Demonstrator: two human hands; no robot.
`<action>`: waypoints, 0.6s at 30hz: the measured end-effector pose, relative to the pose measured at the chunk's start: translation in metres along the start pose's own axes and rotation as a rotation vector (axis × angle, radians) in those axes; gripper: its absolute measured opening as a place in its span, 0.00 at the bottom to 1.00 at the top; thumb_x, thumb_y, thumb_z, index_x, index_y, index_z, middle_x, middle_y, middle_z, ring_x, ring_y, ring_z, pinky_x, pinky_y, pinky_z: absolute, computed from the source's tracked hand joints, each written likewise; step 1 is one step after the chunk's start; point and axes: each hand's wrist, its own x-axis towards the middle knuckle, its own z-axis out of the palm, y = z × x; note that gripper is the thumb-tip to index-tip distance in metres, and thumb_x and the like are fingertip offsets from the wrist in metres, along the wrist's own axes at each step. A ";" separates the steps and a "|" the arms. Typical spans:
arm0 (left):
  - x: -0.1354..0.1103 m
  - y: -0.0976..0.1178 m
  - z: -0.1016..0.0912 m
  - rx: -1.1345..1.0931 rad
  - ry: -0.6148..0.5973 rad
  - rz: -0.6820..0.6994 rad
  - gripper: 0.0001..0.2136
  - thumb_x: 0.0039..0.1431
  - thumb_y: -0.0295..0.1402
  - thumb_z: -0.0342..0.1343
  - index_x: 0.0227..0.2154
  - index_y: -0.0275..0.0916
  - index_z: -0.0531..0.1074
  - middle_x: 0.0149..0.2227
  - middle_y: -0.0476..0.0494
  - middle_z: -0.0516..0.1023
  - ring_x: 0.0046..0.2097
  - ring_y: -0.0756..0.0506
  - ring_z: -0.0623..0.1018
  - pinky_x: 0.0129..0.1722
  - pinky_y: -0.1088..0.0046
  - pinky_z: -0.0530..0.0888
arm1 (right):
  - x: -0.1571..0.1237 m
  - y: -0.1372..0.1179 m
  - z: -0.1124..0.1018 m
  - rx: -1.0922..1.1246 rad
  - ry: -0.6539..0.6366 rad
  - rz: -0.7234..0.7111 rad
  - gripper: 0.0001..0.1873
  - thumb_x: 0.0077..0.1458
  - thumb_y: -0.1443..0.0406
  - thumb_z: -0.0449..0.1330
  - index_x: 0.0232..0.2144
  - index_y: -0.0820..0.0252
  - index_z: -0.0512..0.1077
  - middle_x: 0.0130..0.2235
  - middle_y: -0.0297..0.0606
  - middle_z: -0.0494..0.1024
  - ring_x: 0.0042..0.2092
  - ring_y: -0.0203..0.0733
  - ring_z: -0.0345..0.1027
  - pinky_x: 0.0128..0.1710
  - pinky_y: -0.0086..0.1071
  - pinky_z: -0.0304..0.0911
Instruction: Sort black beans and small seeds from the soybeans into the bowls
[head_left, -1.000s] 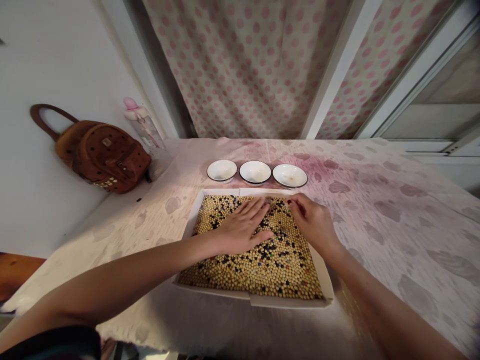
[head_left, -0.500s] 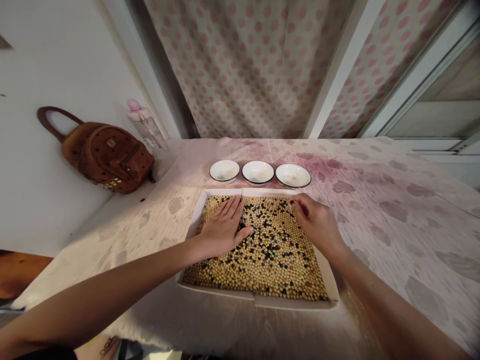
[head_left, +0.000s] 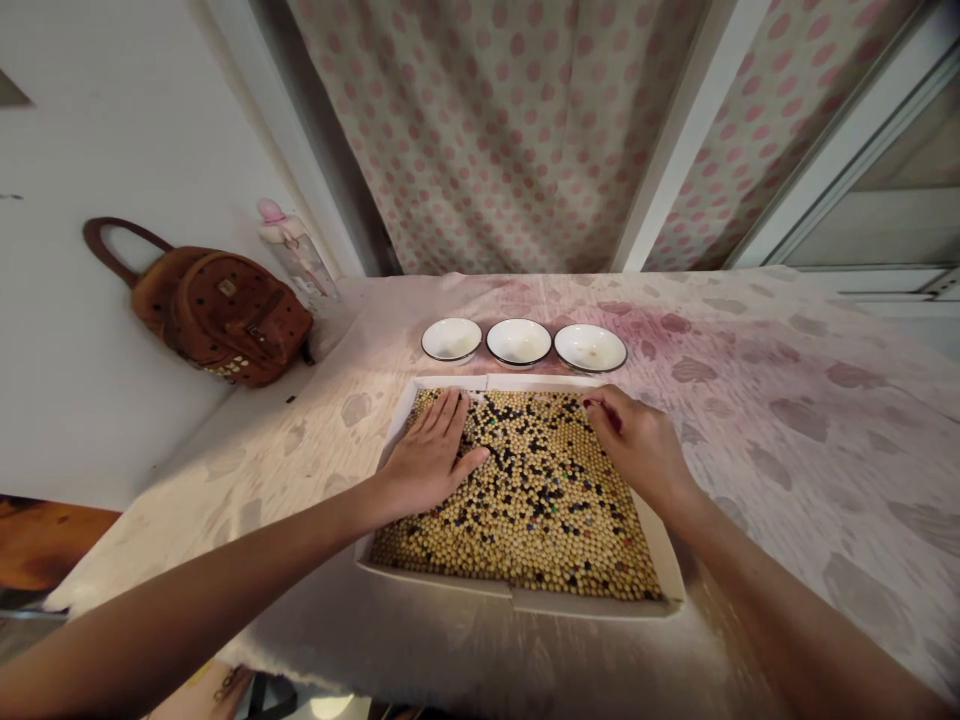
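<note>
A shallow white cardboard box [head_left: 592, 604] lies on the table, filled with small round beads [head_left: 525, 480], mostly yellowish, with dark ones and a few green and red ones among them. My left hand [head_left: 429, 458] rests flat on the beads at the box's left side, fingers stretched toward the far edge and thumb out to the right. At the far right corner, my right hand [head_left: 637, 440] is closed, its fingertips over the beads. What its curled fingers hold, if anything, is hidden.
Three white dark-rimmed bowls [head_left: 519, 344] stand in a row behind the box. A brown backpack [head_left: 232, 315] leans by the left wall, beside a clear bottle with a pink cap [head_left: 300, 250]. A patterned cloth [head_left: 772, 420] covers the table; a dotted curtain [head_left: 510, 130] hangs behind.
My left hand has slid a little to the left across the beads. My right hand stays closed at the far right corner. The view has shifted slightly.
</note>
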 end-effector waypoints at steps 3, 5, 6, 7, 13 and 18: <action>0.003 0.000 0.001 -0.008 -0.009 0.012 0.40 0.72 0.56 0.31 0.74 0.32 0.31 0.75 0.32 0.31 0.74 0.35 0.36 0.73 0.51 0.44 | 0.000 -0.001 0.000 -0.008 0.007 -0.002 0.12 0.64 0.61 0.52 0.37 0.58 0.74 0.27 0.35 0.76 0.27 0.40 0.69 0.30 0.32 0.57; 0.007 0.004 0.001 -0.010 -0.010 0.039 0.39 0.72 0.56 0.31 0.74 0.33 0.30 0.75 0.32 0.31 0.74 0.36 0.35 0.73 0.51 0.44 | 0.000 -0.001 0.000 -0.005 0.007 -0.004 0.12 0.64 0.61 0.52 0.37 0.58 0.74 0.27 0.35 0.76 0.27 0.40 0.69 0.30 0.32 0.57; 0.009 0.007 0.001 -0.009 -0.012 0.049 0.39 0.72 0.56 0.31 0.74 0.33 0.29 0.75 0.33 0.31 0.74 0.36 0.35 0.73 0.52 0.44 | 0.000 -0.001 -0.001 -0.004 0.006 -0.006 0.12 0.64 0.60 0.52 0.37 0.58 0.74 0.27 0.34 0.76 0.26 0.40 0.69 0.30 0.32 0.57; 0.010 0.009 0.001 -0.008 -0.017 0.057 0.40 0.72 0.56 0.31 0.74 0.34 0.29 0.75 0.33 0.31 0.74 0.36 0.35 0.74 0.52 0.44 | 0.000 -0.001 -0.001 -0.003 0.007 -0.007 0.12 0.64 0.60 0.52 0.37 0.58 0.74 0.26 0.34 0.76 0.26 0.40 0.69 0.30 0.32 0.57; 0.011 0.011 0.000 -0.013 -0.025 0.088 0.40 0.72 0.57 0.32 0.73 0.36 0.25 0.75 0.33 0.30 0.74 0.36 0.34 0.73 0.52 0.44 | 0.000 -0.001 0.000 -0.006 0.001 -0.005 0.12 0.64 0.61 0.52 0.37 0.58 0.74 0.26 0.34 0.75 0.25 0.40 0.68 0.29 0.32 0.57; 0.006 0.003 0.003 -0.003 -0.002 0.046 0.40 0.72 0.57 0.31 0.72 0.35 0.21 0.74 0.30 0.30 0.74 0.34 0.34 0.73 0.48 0.44 | 0.000 -0.001 0.000 -0.020 0.000 -0.013 0.12 0.65 0.61 0.52 0.37 0.58 0.74 0.26 0.34 0.75 0.26 0.40 0.68 0.30 0.33 0.57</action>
